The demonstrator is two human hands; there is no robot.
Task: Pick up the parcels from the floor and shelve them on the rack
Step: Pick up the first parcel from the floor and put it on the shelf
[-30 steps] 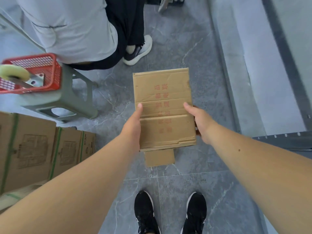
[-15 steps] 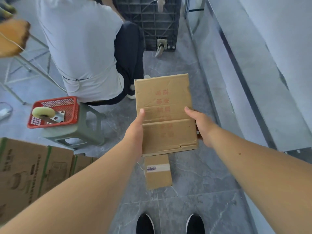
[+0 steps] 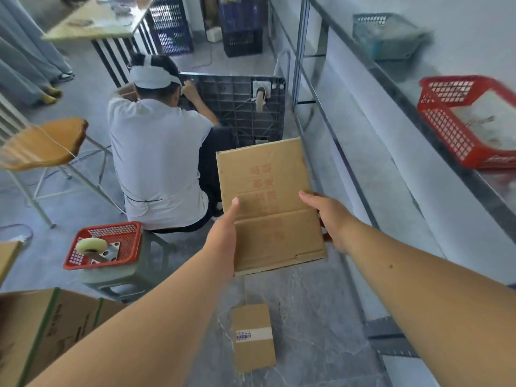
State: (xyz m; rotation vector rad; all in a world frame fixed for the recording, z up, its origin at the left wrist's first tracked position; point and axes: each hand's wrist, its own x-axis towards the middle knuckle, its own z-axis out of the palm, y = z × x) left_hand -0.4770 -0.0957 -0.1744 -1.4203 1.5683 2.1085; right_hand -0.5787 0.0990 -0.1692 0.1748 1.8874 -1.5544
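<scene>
- Head view: both hands carry one flat parcel (image 3: 268, 202) clear of the floor, held out in front at about waist level.
- Left hand (image 3: 223, 238) clamps the parcel's left edge, thumb on top; right hand (image 3: 328, 219) clamps the right edge, thumb on top, fingers hidden underneath. Each grip is closed on the cardboard.
- Change over the last second: the view has tipped up from the floor to the room. The shoes are out of sight; the rack (image 3: 391, 152) along the right side now fills much of the frame, with a red basket (image 3: 458, 121) and a green basket (image 3: 388, 34) on its upper shelf.
- The parcel has risen with the hands; the hold on it looks unchanged.
- A small parcel (image 3: 252, 336), taped and labelled, lies on the floor (image 3: 315, 317) just below the held one. It was half hidden earlier and now shows in full.
- Judgement: pick-up is done, carry is under way; next comes a turn right to a bare stretch of shelf. The small parcel is yet to be collected.
- Watch: a seated person (image 3: 156, 163) works just ahead on the left, close to the parcel's far edge; a stool with a tray (image 3: 103, 244) stands near the left arm.
</scene>
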